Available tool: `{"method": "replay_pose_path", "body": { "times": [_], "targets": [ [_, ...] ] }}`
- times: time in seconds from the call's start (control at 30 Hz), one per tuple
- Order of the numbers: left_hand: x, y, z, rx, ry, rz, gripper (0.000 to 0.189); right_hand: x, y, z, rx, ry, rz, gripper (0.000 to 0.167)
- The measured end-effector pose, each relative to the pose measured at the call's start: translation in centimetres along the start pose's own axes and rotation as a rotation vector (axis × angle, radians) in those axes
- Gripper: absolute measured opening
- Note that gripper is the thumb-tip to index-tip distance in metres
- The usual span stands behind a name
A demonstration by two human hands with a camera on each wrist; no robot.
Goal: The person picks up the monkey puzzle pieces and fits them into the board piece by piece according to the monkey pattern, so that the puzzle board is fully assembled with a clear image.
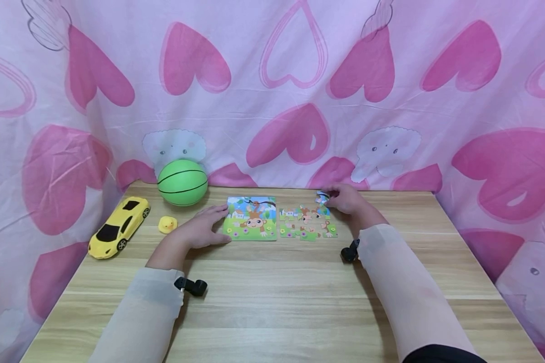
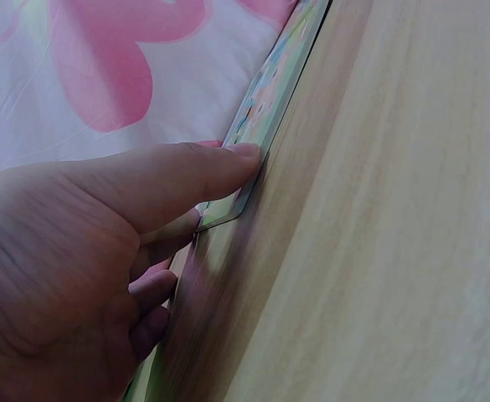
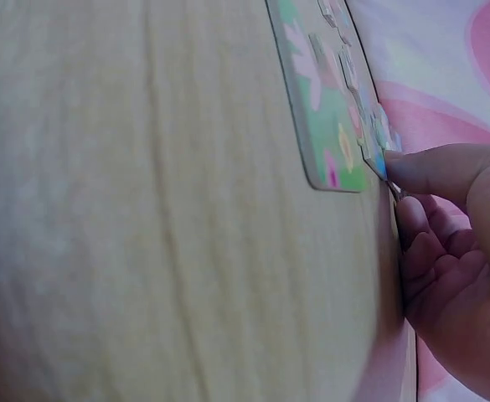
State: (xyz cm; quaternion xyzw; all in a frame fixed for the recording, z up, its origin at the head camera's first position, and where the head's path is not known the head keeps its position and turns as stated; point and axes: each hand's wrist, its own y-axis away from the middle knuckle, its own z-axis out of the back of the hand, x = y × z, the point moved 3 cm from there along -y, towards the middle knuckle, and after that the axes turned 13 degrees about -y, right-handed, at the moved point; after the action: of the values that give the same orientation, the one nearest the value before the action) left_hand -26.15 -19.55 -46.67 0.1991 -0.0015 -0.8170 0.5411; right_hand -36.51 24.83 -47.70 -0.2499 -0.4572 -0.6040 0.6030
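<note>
Bearing a monkey picture, a board (image 1: 253, 219) is laid flat on a wooden table (image 1: 272, 302); whether loose pieces are contained in it cannot be told. Its left side is touched by the left hand (image 1: 204, 227), whose thumb and fingers are spread wide. Just right of the board, a partly assembled puzzle (image 1: 305, 220) is laid out. At the far right of that puzzle, a blue-patterned piece (image 1: 320, 197) is pinched between thumb and fingers by the right hand (image 1: 347, 201). Left of the board, a duck (image 1: 167, 225), a toy car (image 1: 119, 228) and a green ball (image 1: 182, 182) are placed.
</note>
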Motion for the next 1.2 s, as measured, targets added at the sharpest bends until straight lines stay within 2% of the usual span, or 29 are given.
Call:
{"method": "replay_pose_path", "body": {
  "times": [0.1,0.5,0.77,1.0,1.2],
  "targets": [
    [0.0,0.0,-0.1,-0.001,-0.001,0.003,0.092,0.0,0.1,0.0,-0.012,-0.002,-0.007,0.057],
    [0.1,0.0,-0.2,0.001,-0.008,0.006,0.092,0.2,0.6,-0.3,-0.020,-0.027,0.016,0.049],
    [0.1,-0.1,-0.2,0.000,-0.009,0.006,0.092,0.8,0.8,-0.3,-0.065,-0.102,0.030,0.038],
    [0.1,0.0,-0.1,0.002,-0.010,0.005,0.091,2.1,1.0,-0.9,-0.044,-0.029,0.086,0.032],
    [0.0,0.0,0.0,0.002,-0.011,0.005,0.092,3.7,1.4,-2.3,0.007,-0.071,0.149,0.028]
  ]
}}
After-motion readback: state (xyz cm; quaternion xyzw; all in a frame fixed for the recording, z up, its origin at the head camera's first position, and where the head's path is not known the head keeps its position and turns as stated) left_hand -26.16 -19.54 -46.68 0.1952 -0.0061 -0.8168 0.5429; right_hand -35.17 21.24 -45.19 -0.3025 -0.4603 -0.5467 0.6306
